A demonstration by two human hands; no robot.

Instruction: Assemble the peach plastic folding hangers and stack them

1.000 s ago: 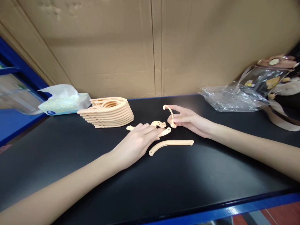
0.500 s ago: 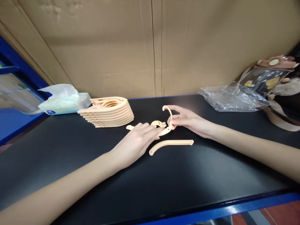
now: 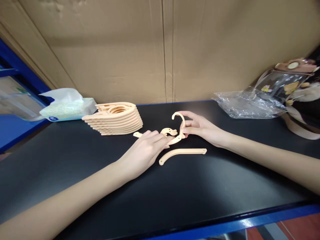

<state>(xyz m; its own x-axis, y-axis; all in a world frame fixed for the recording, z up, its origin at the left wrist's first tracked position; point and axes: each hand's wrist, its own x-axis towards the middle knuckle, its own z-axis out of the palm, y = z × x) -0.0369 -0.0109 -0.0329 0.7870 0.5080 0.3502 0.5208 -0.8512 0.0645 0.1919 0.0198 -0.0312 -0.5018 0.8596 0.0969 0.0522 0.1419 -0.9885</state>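
Note:
My left hand [image 3: 147, 146] lies over a peach hanger arm [image 3: 176, 139], fingers closed on it; the arm's two ends show on either side of the hand. My right hand [image 3: 197, 128] pinches a hanger hook [image 3: 180, 116] of the same colour, its curve upright and its base touching the arm's right end. Whether the two parts are joined I cannot tell. Just behind lies another small curved hanger piece [image 3: 169, 131], partly hidden by my left fingers. In front of both hands rests a loose curved hanger arm [image 3: 183, 152].
Behind my left hand stands a stack of folded peach hangers [image 3: 115, 120]. A tissue pack [image 3: 68, 106] sits at the back left. On the right are a crumpled clear plastic bag [image 3: 250, 105] and a strapped drink bottle [image 3: 282, 83]. Cardboard [image 3: 120, 50] backs the black table [image 3: 212, 193].
My right hand has turned the hook slightly, so its curve opens wider toward the left. The left hand stays pressed on the hanger arm.

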